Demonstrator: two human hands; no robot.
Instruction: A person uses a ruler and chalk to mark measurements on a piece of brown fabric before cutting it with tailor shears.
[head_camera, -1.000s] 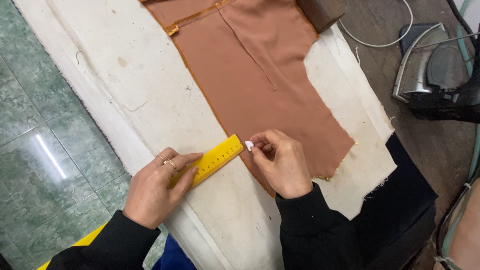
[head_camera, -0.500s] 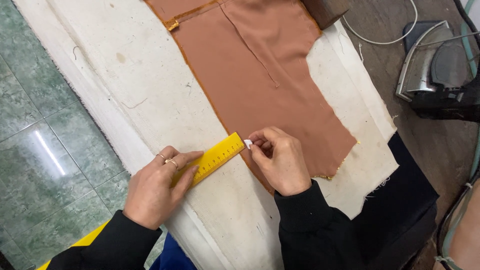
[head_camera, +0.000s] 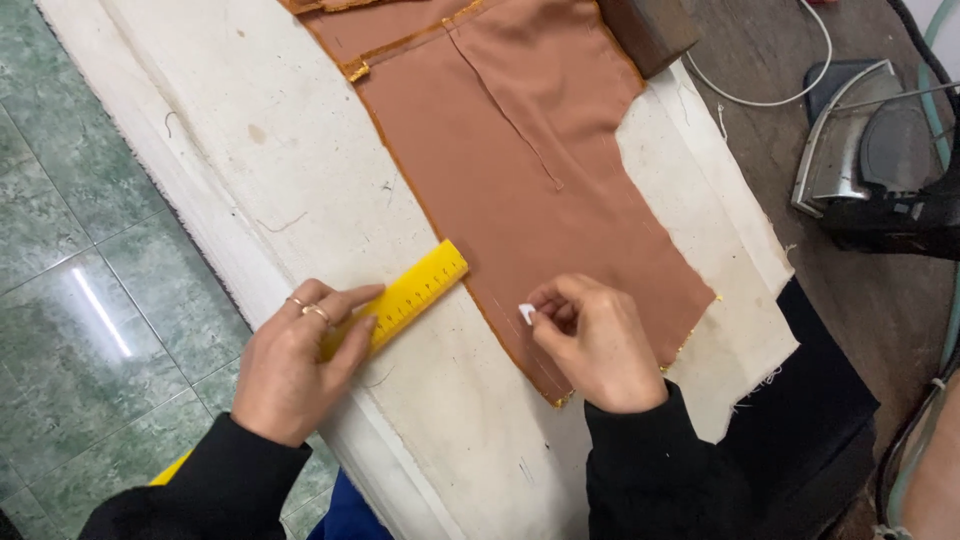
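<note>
Right hand (head_camera: 598, 345) curls over the lower part of the rust-brown fabric (head_camera: 540, 170), thumb and forefinger pinched on a small white piece of chalk (head_camera: 526, 313) whose tip meets the cloth close to its left edge. That fabric lies flat on a cream padded board (head_camera: 250, 150), matte and smooth, with a stitched line running down its middle and a narrow orange-yellow edging along its left side. Left hand (head_camera: 295, 365) presses down, fingers together and extended, on a yellow ruler (head_camera: 405, 297) lying slantwise on the board, its far end just beside the fabric's edge; a ring shows on one finger. Both sleeves are black. The fabric's top runs out of frame, and the right hand covers part of its lower edge. The ruler's near end is hidden under the left palm. At the right an iron (head_camera: 860, 150) rests on a dark surface, partly cut off.
</note>
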